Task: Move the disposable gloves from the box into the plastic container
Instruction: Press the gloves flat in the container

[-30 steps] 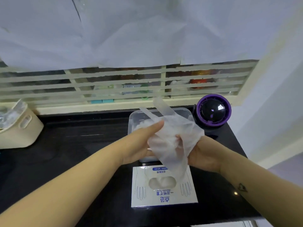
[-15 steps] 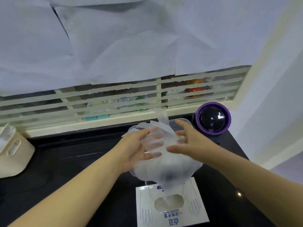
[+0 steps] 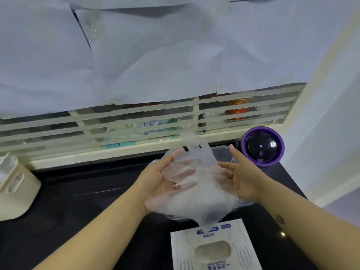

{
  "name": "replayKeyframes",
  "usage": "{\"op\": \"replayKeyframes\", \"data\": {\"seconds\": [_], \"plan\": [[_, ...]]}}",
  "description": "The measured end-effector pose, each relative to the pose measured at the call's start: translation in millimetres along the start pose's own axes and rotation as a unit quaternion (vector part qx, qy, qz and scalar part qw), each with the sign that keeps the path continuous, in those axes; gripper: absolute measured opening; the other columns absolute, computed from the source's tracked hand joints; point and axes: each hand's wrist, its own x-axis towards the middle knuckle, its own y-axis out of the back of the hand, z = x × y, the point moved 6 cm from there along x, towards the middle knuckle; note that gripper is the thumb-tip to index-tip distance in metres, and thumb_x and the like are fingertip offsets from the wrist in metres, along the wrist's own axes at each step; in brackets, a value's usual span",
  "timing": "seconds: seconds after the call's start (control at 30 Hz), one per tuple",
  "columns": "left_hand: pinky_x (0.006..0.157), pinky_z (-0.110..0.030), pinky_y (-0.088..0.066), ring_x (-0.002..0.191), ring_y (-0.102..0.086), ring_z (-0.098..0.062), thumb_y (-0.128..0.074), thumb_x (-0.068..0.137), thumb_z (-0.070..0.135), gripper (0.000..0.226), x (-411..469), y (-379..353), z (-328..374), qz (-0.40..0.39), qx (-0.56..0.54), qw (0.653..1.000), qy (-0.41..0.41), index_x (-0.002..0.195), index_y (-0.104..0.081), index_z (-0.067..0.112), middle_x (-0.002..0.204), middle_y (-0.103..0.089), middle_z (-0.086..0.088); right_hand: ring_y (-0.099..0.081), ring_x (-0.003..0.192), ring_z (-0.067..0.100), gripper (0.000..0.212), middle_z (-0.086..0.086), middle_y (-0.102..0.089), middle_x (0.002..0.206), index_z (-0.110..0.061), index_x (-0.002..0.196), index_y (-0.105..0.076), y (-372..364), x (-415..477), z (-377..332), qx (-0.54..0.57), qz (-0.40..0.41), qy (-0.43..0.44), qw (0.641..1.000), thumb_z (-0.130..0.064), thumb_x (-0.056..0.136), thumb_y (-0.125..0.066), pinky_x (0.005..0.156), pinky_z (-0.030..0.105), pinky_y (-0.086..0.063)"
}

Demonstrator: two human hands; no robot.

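Translucent gloves [image 3: 195,203] crumpled, filmy, draped between left hand [image 3: 156,183], right hand [image 3: 242,179].

Place: most likely a home kitchen
Surface: glossy black surface [image 3: 78,201] set against a wall
Behind: cream slatted grille [image 3: 136,121] with jars [image 3: 238,109] and packets behind it
Left edge: cream storage basket [image 3: 17,190]

Soft, even, bluish light leaves only faint shadows, a small bright glint sits on the black counter [image 3: 87,191], straight lines bow toward the edges, and detail is slightly blurred.
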Motion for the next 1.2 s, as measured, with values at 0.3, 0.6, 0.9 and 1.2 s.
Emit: {"op": "replayKeyframes", "data": {"seconds": [0.3,0.6,0.9,1.2], "plan": [[0.086,-0.044,-0.056,0.108,-0.065,-0.025,-0.054,0.097,0.031,0.036,20.4,19.1,-7.6,0.129,-0.015,0.985,-0.111,0.127,-0.062,0.014,0.121,-0.067,-0.009,-0.066,0.082,0.022,0.067,0.013,-0.064,0.102,-0.013,0.141,-0.036,14.8,5.4,-13.0,-0.075,0.114,0.142,0.98,-0.002,0.083,-0.067,0.068,0.028,-0.054],[0.087,-0.009,-0.044,0.1,-0.052,0.005,-0.055,0.094,0.005,0.033,-17.4,2.2,51.4,0.236,0.528,0.66,-0.48,0.118,-0.055,0.027,0.11,-0.051,0.019,-0.063,0.07,0.02,0.058,0.0,-0.062,0.078,-0.021,0.141,-0.037,9.8,34.5,-45.2,-0.559,0.122,0.249,0.782,-0.007,0.09,-0.06,0.059,0.023,-0.052],[0.1,-0.04,-0.044,0.128,-0.044,-0.02,-0.049,0.1,0.033,0.04,74.8,7.0,-25.3,0.037,0.861,0.507,-0.032,0.14,-0.046,0.032,0.146,-0.039,0.004,-0.037,0.13,0.018,0.058,0.0,-0.036,0.145,-0.021,0.144,-0.036,-14.9,14.5,-41.0,-0.705,0.108,0.381,0.588,-0.025,0.091,-0.061,0.104,0.027,-0.035],[0.085,-0.021,-0.041,0.117,-0.054,-0.02,-0.054,0.098,0.022,0.047,103.9,34.2,-39.2,0.087,0.735,0.671,0.049,0.143,-0.039,0.02,0.137,-0.051,-0.006,-0.023,0.139,0.028,0.097,0.008,-0.019,0.156,-0.011,0.152,-0.006,-15.7,65.8,22.5,-0.792,-0.062,0.109,0.598,-0.049,0.084,-0.064,0.111,0.042,-0.031]]}}
